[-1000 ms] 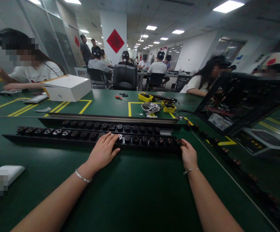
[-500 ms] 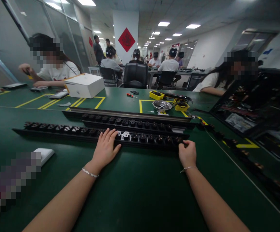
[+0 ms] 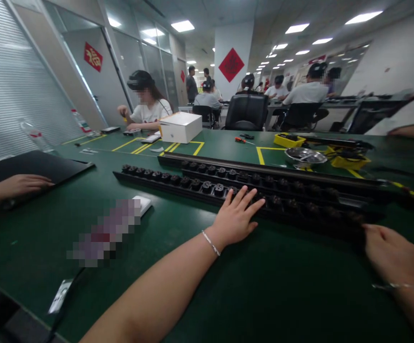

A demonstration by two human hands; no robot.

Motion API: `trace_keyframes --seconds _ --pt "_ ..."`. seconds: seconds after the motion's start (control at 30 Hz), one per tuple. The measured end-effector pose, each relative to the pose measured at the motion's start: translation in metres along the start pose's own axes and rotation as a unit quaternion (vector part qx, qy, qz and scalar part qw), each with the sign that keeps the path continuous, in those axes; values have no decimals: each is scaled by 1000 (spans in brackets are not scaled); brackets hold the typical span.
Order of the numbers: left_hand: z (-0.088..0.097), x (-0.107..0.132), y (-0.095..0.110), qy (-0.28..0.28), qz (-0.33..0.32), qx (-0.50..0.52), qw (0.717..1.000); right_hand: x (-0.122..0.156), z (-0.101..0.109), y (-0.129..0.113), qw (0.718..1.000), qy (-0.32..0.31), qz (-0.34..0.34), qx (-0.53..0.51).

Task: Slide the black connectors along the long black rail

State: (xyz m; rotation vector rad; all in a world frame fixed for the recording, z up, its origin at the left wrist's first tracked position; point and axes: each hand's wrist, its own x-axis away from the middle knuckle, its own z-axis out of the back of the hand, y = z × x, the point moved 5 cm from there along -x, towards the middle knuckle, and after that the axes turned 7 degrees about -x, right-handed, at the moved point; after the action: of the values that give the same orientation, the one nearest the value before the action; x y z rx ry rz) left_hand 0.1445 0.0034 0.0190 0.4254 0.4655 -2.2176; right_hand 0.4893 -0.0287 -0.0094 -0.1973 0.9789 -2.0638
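A long black socket strip (image 3: pixel 167 178), a channel with a row of round black socket modules, lies across the green table in front of me. My left hand (image 3: pixel 238 215) rests on its middle, palm down and fingers spread, hiding some sockets. At the strip's right end my right hand (image 3: pixel 393 252) is closed, thumb and fingers pinched at the dark end; the exact grip is blurred. Just behind lies a second socket strip (image 3: pixel 269 181), with a long black rail (image 3: pixel 207 162) along its far side.
A metal bowl (image 3: pixel 305 156) and yellow bins (image 3: pixel 288 140) stand beyond the strips, near a screwdriver (image 3: pixel 241 140). A white box (image 3: pixel 181 127) sits further left. At left, another person's hand (image 3: pixel 24 186) rests on a dark panel (image 3: pixel 64 166). A blurred-out object (image 3: pixel 110 228) lies nearer me.
The view has turned left, so the strips and both hands appear further right. Another person's hand and the dark panel have come into view. My hands stay at the strip's middle and right end.
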Motion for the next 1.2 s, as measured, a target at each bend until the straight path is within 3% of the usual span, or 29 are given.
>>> trace_keyframes --seconds 0.1,0.27,0.43,0.67,1.0,1.2 --pt "1 0 1 -2 -6 4 1000 2 2 -3 1000 -7 26 -8" --pt "0 -1 3 2 -20 4 1000 14 -2 -25 987 -52 142 53" --pt "-3 -2 4 -4 -31 -10 999 18 -4 -33 978 -30 188 89" --pt "-6 -5 5 -5 -34 -13 999 21 -7 -36 971 -12 216 101" --pt "-7 -4 6 -14 -33 7 999 30 -13 -46 943 -24 252 215" --pt "-5 -13 24 -12 -38 5 999 23 -4 -38 938 -26 235 253"
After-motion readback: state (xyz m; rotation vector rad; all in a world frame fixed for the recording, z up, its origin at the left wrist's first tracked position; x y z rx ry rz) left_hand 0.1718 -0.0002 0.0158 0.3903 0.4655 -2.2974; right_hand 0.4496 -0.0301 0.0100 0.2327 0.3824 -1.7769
